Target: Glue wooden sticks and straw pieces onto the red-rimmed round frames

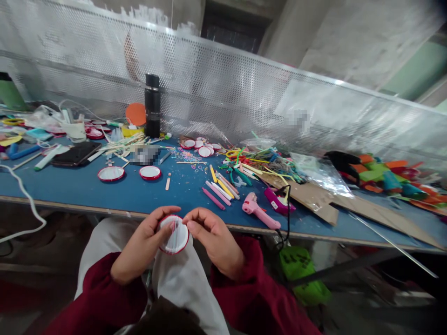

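Observation:
My left hand [146, 244] grips a round jar lid [179, 239] with a red rim and a white inside, just above my lap. Thin, pale strands run across the lid's open side, and the left thumb presses on them. At the lid's right edge, my right hand [216, 239] is pinched closed; what lies between its fingertips is too small to make out. Two more lids, a left one [111, 173] and a right one [150, 172], lie on the blue table beyond my hands. A short wooden stick [168, 181] lies beside them.
Coloured pens [221, 188], a pink glue gun [260, 211] and a purple tool [279, 201] lie near the table's front edge [139, 214]. Small coloured bands [190, 156] are scattered farther back. A black bottle [152, 107] stands by the mesh panel [216, 88]; a phone [77, 153] lies left.

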### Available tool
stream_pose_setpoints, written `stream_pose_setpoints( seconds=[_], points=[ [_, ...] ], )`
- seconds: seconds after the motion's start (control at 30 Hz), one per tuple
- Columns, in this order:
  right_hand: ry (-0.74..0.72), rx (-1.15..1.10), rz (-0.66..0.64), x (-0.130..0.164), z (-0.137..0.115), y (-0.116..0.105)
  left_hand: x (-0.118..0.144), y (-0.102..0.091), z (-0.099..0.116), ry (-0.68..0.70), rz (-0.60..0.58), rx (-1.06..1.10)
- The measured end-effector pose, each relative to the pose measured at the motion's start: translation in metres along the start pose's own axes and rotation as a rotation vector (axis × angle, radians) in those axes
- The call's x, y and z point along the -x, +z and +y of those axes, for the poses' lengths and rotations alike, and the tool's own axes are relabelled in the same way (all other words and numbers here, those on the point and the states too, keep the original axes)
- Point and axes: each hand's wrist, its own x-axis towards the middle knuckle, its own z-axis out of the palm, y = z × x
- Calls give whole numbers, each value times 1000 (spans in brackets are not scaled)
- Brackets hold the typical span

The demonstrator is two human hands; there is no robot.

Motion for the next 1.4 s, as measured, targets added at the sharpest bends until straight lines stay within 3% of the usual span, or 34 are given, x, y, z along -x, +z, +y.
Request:
stream_pose_setpoints(
  seconds=[0.2, 0.43, 0.67, 0.77, 1.07, 1.4],
  points=[
    [-49, 131, 62, -2, -3, 8, 2, -5, 5, 98, -84, -217],
    [-232, 422, 113, 0, 1, 14, 1, -4, 2, 194, 49, -358],
    [-167, 218, 137, -3, 5, 19, 3, -6, 3, 295, 15, -484],
    [-179, 241, 168, -2, 5, 22, 4, -5, 1, 291, 87, -479],
    [-286, 581, 277, 17, 4, 31, 5, -1, -4, 255, 317, -327],
    [-238, 461, 429, 24, 25, 45, 3, 0, -2, 149, 428, -156]
  ],
)
